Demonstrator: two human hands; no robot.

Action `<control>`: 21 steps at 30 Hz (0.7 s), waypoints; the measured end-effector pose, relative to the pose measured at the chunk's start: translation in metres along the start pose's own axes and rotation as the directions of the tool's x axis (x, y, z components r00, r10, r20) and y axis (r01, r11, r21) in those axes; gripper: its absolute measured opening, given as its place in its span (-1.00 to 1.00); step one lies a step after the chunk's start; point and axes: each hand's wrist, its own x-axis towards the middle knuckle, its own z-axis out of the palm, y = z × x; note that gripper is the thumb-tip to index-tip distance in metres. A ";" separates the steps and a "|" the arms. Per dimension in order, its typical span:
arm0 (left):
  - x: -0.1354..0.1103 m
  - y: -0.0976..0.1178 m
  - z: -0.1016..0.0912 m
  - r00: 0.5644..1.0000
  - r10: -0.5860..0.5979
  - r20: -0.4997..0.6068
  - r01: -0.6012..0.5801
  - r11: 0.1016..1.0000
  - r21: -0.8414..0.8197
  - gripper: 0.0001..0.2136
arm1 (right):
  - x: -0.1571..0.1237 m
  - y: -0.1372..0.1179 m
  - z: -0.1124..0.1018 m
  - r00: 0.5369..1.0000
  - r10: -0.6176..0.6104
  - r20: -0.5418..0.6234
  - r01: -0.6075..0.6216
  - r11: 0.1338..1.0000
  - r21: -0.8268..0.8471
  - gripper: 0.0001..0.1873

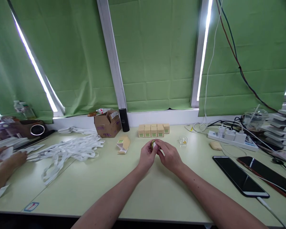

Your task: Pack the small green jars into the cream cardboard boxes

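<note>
My left hand (146,155) is closed around a small round yellow-green and white item (153,144), held just above the table. My right hand (169,156) meets it there, its fingertips pinched on the item's right side. Fingers cover most of the piece, so its exact kind does not show. Beyond both hands stand several small tan boxes with green labels (153,130) in a tight group. To the left lies a single tan box (123,144) with its end flaps open. A small clear plastic piece with something yellow inside (183,140) sits to the right.
Heaped white straps (73,149) cover the left side, with another person's hands (14,159) beyond. A brown carton (107,124) and black cylinder (124,120) stand at the back. On the right are phones (239,175), a power strip (231,138) and cables.
</note>
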 end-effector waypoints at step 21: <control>0.005 -0.005 -0.019 0.993 0.058 -0.108 -0.031 0.971 0.238 -0.65 | 0.005 -0.001 -0.002 0.766 0.617 0.178 -0.587 0.560 0.585 -0.50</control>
